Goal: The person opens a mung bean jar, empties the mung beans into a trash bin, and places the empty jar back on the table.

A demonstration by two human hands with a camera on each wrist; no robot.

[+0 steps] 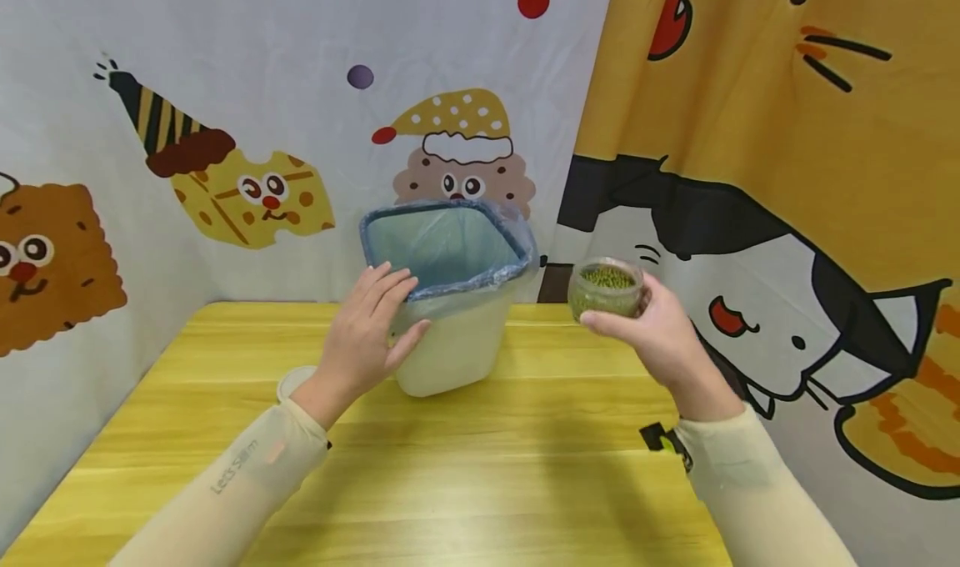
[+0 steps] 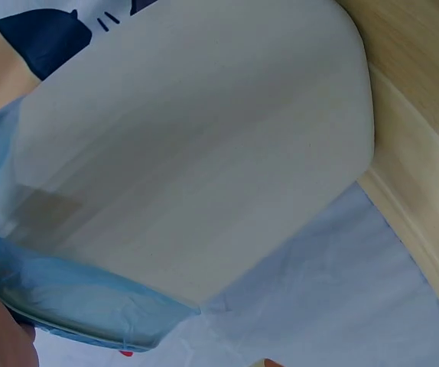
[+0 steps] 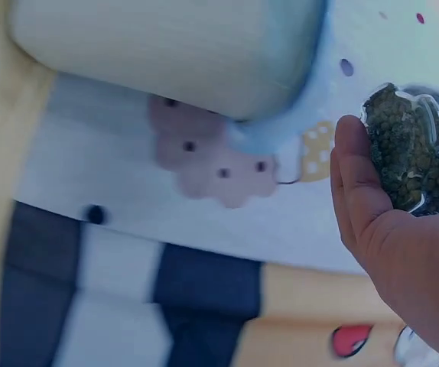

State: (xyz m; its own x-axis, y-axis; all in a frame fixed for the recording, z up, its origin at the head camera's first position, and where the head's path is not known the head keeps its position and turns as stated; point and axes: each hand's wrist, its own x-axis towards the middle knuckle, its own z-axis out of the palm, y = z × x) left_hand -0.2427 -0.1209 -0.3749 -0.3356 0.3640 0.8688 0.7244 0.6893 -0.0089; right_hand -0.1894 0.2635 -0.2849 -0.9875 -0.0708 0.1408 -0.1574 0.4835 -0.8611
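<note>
My right hand (image 1: 660, 333) holds a small clear jar (image 1: 606, 307) of green beans (image 1: 607, 278), its mouth uncovered, above the table and right of the bin. In the right wrist view, fingers and thumb go round the jar (image 3: 414, 149). A pale bin (image 1: 450, 346) stands on the table with a bluish plastic bag (image 1: 431, 290) folded over its rim. My left hand (image 1: 365, 325) rests on the bin's near left rim, fingers fairly straight over the bag and thumb apart outside. The left wrist view shows the bin's side (image 2: 196, 153) and only part of that hand.
A pale round lid-like disc (image 1: 295, 381) lies on the table, partly hidden by the left wrist. The wood-patterned table (image 1: 450, 484) ends just behind the bin. A cartoon-printed cloth (image 1: 285, 17) hangs behind, with a yellow-orange printed cloth (image 1: 750, 133) at the right.
</note>
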